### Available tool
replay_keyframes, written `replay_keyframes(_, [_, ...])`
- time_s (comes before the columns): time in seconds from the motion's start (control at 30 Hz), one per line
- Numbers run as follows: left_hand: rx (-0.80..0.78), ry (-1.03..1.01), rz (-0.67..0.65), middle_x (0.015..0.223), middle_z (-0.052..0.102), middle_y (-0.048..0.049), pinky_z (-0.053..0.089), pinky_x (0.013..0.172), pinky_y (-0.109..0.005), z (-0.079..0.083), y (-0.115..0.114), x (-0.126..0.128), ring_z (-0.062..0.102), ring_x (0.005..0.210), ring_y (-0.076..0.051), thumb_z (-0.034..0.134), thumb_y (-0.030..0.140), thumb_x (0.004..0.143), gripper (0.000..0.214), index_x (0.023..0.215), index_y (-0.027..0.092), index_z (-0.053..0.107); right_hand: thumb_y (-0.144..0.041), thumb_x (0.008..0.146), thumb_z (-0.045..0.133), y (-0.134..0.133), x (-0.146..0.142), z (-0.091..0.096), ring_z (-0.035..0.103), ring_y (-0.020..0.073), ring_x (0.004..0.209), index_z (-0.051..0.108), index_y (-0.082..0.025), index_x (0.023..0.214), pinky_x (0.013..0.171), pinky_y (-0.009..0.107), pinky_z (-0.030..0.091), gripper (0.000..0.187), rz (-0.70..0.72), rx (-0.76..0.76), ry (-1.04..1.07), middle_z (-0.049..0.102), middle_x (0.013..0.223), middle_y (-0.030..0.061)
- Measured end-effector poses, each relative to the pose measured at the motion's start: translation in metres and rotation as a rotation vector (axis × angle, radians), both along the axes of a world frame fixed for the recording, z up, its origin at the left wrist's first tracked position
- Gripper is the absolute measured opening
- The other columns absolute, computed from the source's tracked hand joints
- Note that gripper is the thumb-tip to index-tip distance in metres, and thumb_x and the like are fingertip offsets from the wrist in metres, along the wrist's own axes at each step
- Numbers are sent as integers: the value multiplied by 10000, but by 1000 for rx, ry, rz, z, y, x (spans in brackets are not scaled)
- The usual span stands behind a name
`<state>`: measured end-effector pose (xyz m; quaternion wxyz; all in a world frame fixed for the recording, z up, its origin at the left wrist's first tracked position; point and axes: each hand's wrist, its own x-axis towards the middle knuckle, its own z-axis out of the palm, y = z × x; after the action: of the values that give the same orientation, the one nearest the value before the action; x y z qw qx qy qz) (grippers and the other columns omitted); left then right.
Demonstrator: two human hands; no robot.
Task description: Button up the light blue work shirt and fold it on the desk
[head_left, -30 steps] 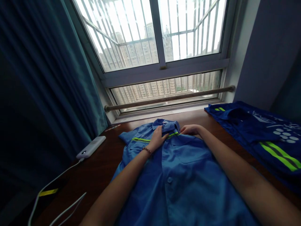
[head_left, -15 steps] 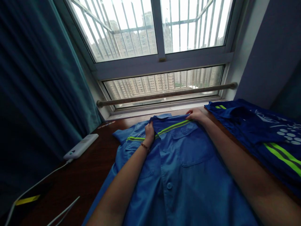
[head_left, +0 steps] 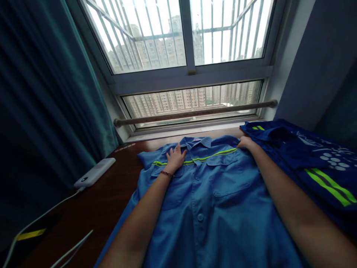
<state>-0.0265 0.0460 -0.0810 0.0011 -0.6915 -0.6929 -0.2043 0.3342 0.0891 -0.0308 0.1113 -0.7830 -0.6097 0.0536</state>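
A blue button-up work shirt [head_left: 203, 193] lies front side up before me, its collar towards the window. A yellow-green reflective stripe [head_left: 214, 156] crosses its chest above two pockets. My left hand [head_left: 175, 159] rests with spread fingers on the shirt's upper left, just below the collar [head_left: 199, 142]; a beaded bracelet is on that wrist. At the shirt's right shoulder, my right hand [head_left: 245, 143] has its fingers closed on the fabric edge. The fingertips of that hand are partly hidden.
On the right lies a darker blue garment [head_left: 292, 149] with yellow-green stripes and white print. A white power bank [head_left: 95, 173] with a cable is on the dark wooden table [head_left: 111, 201]. A blue curtain [head_left: 55, 93] hangs left; a wooden rail [head_left: 195, 112] crosses the window.
My left hand has let go of the collar area and spread its fingers flat on the shirt. My right hand has moved right to the shoulder edge; the collar now lies open and flatter.
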Motion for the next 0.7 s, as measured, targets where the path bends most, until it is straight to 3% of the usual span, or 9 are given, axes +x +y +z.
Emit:
replay_keyframes(0.07, [-95,57,106,1367,308,-151,149,972,-604,-3,5,-17,227,1241,-378,281,567,829,685,1364,147,204,-258,542,718,0,7,-5,599,222,720,660,-104,786,624,274,464,295,-32,21,14,610,731,96])
replay_keyframes(0.2, [-209,107,182,1402,252,-113,111,988,-598,-5,12,-40,196,1257,-366,223,652,785,732,1339,178,289,-186,740,503,-7,3,7,572,284,883,617,-68,958,711,345,450,272,-153,205,-1,590,907,192])
replay_keyframes(0.3, [-196,111,242,1396,268,-107,101,981,-600,-4,10,-42,195,1253,-379,205,705,750,768,1328,212,314,-140,824,336,-12,-10,21,522,263,975,552,-84,1042,802,362,416,313,-138,513,-1,540,1026,183])
replay_keyframes(0.4, [-156,96,323,1363,319,-138,135,968,-595,-2,7,-40,239,1228,-396,240,710,739,765,1296,202,367,-152,812,381,-14,-22,28,451,267,1053,493,-99,1097,865,396,378,311,-34,739,1,485,1113,164])
replay_keyframes(0.47, [-115,79,353,1274,423,-173,234,935,-566,4,6,-44,343,1163,-390,281,655,766,690,1224,167,449,-196,777,463,-11,-24,26,367,329,1125,442,-115,1163,880,480,343,395,-79,664,14,433,1179,170])
replay_keyframes(0.53, [-70,64,375,1116,534,-196,349,865,-494,15,7,-55,452,1056,-360,331,545,805,558,1103,119,534,-247,752,514,-6,-19,17,305,403,1151,407,-118,1211,854,555,322,488,-211,460,72,383,1225,195])
replay_keyframes(0.63, [9,60,492,1032,558,-208,405,790,-457,34,3,-91,472,1020,-352,414,352,805,353,982,93,576,-339,735,558,4,-1,-8,303,438,1147,411,-100,1231,838,563,324,570,-302,139,148,365,1232,238])
replay_keyframes(0.7, [63,15,621,1066,536,-222,398,772,-520,45,-5,-124,441,1047,-389,486,279,755,285,954,95,574,-402,727,571,10,11,-28,323,432,1142,448,-87,1209,848,548,324,589,-283,61,131,384,1212,255])
